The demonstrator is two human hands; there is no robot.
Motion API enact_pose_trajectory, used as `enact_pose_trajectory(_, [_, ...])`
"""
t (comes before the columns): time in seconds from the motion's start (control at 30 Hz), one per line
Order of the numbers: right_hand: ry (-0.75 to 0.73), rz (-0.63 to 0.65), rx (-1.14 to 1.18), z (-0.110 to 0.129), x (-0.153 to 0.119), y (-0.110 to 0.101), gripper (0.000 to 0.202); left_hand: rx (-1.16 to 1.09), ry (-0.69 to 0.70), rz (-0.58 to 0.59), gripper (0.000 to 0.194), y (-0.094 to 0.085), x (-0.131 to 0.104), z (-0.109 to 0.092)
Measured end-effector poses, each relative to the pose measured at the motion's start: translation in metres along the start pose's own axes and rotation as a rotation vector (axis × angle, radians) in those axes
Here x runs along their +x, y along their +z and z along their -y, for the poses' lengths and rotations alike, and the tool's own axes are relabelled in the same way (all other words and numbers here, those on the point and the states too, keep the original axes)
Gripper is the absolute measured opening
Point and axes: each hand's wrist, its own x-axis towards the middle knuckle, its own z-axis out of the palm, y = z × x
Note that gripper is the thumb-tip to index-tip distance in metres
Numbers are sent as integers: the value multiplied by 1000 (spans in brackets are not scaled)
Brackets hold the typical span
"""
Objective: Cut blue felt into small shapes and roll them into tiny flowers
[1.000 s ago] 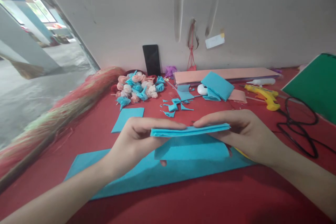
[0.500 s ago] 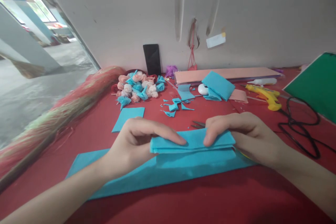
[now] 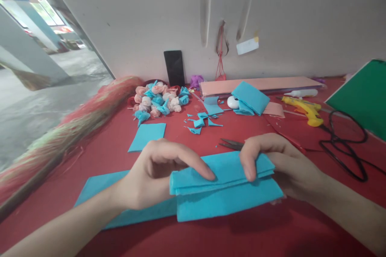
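A folded strip of blue crepe paper (image 3: 224, 200) is held up between both hands, its upper part doubled over in layers and a flap hanging below. My left hand (image 3: 159, 172) grips the left end, thumb pressed on the top layer and fingers behind. On the right end, my right hand (image 3: 277, 164) pinches the fold with its thumb in front; its other fingers are mostly hidden. Beneath them a long flat blue paper strip (image 3: 135, 215) lies on the red tabletop. Scissors (image 3: 230, 144) show their blades just behind the right hand, handles hidden.
Paper roses (image 3: 158, 100) are heaped at the back left before a dark phone (image 3: 175, 68). Blue scraps (image 3: 200, 122) and a square blue sheet (image 3: 147, 136) lie nearer. A yellow glue gun (image 3: 304, 110) with a black cord (image 3: 346, 160) sits right, beside a green board (image 3: 362, 96).
Both hands have come slightly lower and tilted the folded paper, so its lower flap now faces me. More of the scissors shows behind the right hand.
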Motion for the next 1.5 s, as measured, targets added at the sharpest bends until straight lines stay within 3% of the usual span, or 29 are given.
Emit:
enact_pose_trajectory(0.17, [21,26,185,-7,1,8,28,-65,-34,13,10,1,0,0])
enact_pose_trajectory(0.37, [45,-11,227,-9,4,11,20,145,52,98,19,-1,4,-3])
enact_pose_trajectory(0.63, [28,19,245,-12,5,13,16,102,19,160,21,-1,2,-3])
enact_pose_trajectory(0.77, [12,51,207,-16,4,11,13,54,-38,131,22,5,1,-5])
enact_pose_trajectory(0.9, [16,59,142,-13,4,5,14,42,24,67,18,9,-1,-3])
enact_pose_trajectory(1.13, [46,177,18,-7,10,-13,25,94,0,143,42,-4,3,3])
enact_pose_trajectory(1.23, [70,234,-46,-11,12,-20,26,161,34,165,35,-5,7,10])
enact_pose_trajectory(1.4, [151,318,-191,-7,11,-26,28,276,-23,171,31,1,8,18])
enact_pose_trajectory(1.5, [234,398,-308,1,12,-22,27,344,-107,233,29,4,9,24])
